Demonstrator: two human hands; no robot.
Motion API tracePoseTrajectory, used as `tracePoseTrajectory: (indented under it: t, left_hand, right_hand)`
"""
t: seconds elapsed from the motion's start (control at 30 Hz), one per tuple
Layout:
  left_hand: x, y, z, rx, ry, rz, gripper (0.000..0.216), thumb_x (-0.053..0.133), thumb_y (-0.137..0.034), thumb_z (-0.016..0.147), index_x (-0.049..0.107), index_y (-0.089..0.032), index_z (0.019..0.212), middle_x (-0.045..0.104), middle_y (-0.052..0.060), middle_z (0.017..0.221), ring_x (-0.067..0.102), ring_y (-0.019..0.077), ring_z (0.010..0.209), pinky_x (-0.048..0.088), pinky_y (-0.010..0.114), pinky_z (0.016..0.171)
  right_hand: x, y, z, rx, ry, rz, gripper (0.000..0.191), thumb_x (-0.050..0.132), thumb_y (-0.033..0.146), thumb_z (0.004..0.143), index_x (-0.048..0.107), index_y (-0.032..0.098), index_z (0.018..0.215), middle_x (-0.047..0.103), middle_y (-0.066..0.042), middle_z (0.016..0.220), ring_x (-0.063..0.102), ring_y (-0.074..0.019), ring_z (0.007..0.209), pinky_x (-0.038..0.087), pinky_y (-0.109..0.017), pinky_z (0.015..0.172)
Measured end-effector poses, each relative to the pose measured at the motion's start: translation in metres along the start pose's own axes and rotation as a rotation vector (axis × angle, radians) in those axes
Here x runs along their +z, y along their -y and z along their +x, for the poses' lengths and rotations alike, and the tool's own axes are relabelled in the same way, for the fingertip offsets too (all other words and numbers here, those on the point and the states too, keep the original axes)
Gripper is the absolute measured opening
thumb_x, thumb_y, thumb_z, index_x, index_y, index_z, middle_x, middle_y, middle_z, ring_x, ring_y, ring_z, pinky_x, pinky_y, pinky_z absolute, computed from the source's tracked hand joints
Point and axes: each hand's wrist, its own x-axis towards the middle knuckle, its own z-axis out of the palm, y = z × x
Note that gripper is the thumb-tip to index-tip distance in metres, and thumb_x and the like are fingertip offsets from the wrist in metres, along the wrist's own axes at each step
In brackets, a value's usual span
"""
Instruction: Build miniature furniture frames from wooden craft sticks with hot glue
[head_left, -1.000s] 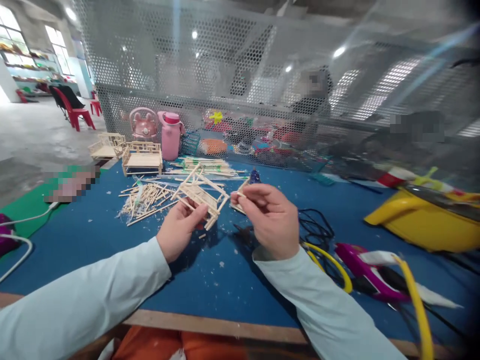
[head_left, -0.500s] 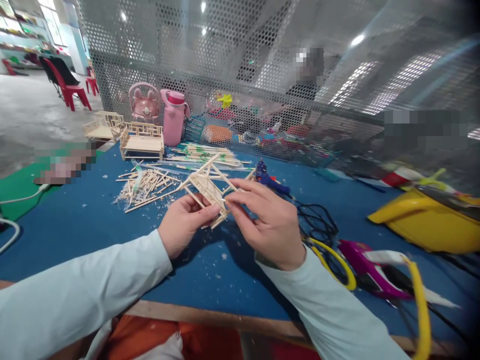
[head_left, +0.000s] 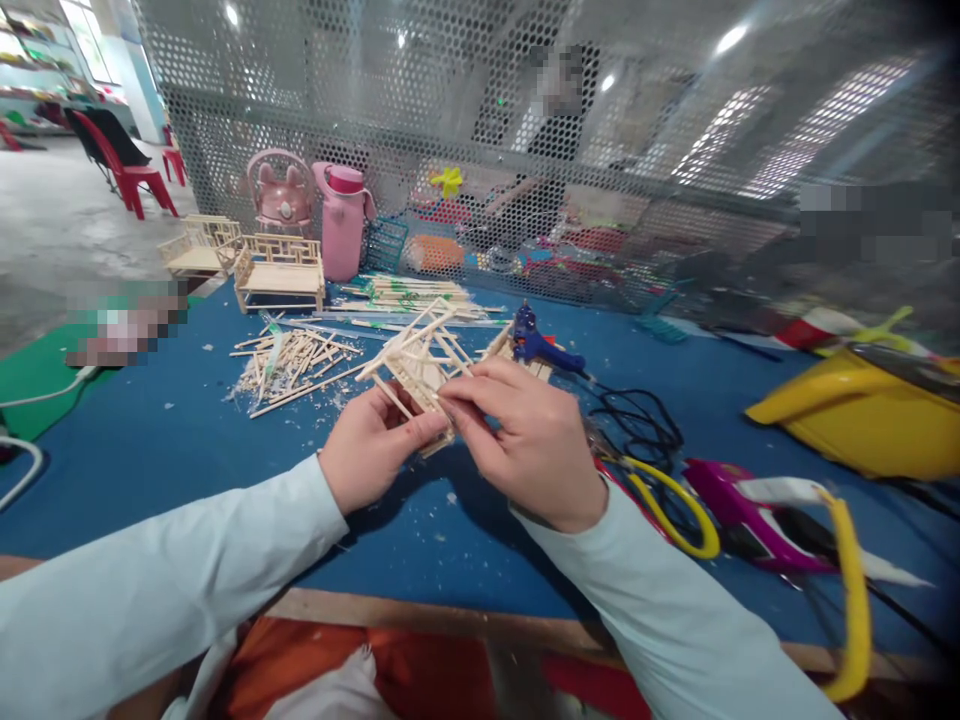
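Before me, tilted above the table, is a miniature wooden stick chair frame built from thin pale sticks. My left hand is closed around its left and lower side, thumb along the near edge. The fingers of my right hand pinch together at the frame's near right edge; whatever lies exactly between the fingertips is hidden. Behind the right hand stands a blue hot glue gun, beside more pale stick work. Loose short wooden sticks lie in an opened plastic bag left of the frame.
Finished miniature bench, pink bottle and bundled long sticks line the back, before a perforated metal screen. To the right are black cable, yellow-handled pliers, a purple tool and a yellow dustpan-like object. A person stands behind the screen.
My right fingertips have closed in and now press against the frame's near edge. The frame has shifted slightly in my left hand. The person behind the screen has moved left.
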Motion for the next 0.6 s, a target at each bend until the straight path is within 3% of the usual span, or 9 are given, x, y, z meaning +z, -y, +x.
tracePoseTrajectory:
  t: [0.33, 0.6]
  left_hand:
    - [-0.0032, -0.0086, 0.0008, 0.062, 0.008, 0.051, 0.039, 0.078, -0.043, 0.059, 0.049, -0.017, 0.063, 0.051, -0.005, 0.053, 0.043, 0.0066, 0.050, 0.037, 0.020, 0.050]
    - [-0.0066, -0.0079, 0.0005, 0.023, 0.019, 0.021, 0.034, 0.078, -0.039, 0.060, 0.055, -0.016, 0.071, 0.056, -0.003, 0.062, 0.048, 0.0080, 0.054, 0.040, 0.022, 0.054]
  right_hand:
    - [0.0036, 0.0021, -0.0031, 0.060, -0.111, 0.155, 0.009, 0.054, 0.013, 0.080, 0.061, 0.018, 0.075, 0.064, -0.004, 0.073, 0.060, -0.0145, 0.070, 0.048, -0.027, 0.066]
    - [0.0040, 0.0045, -0.0038, 0.079, -0.078, 0.191, 0.012, 0.052, 0.015, 0.082, 0.063, 0.018, 0.077, 0.065, -0.003, 0.073, 0.061, -0.0136, 0.068, 0.047, -0.025, 0.064]
